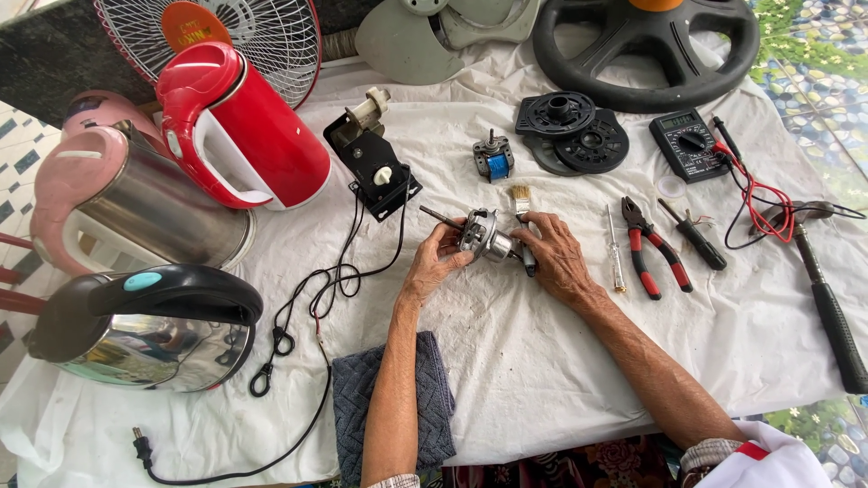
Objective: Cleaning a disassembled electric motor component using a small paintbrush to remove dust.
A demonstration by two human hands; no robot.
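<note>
Fan motor [484,237] is lying mid-cloth, shaft pointing left toward the red kettle [240,122], and I'm clamping it with my left hand [437,262] while my right hand [554,256] is gripping a brush [523,226] against its right end.

Fan motor [484,237] sits mid-table on the cloth [524,361], between left hand [434,262] and right hand [556,258]; paintbrush [522,226] lies under the right hand, just right of the motor. Behind the motor: small shaded-pole motor [494,158], with switch box [375,167] to its left. Right of the right hand, in a row: screwdriver [616,258], pliers [653,246], second screwdriver [694,237], then hammer [818,289] far right. Multimeter [687,145] behind the pliers, round plastic discs [574,131] left of it, fan base ring [644,50] at the back. Three kettles [154,226] stacked along the left edge; fan grille [235,32] behind them. Folded towel [357,398] under the left forearm, power cord [298,361] left of it.
</note>
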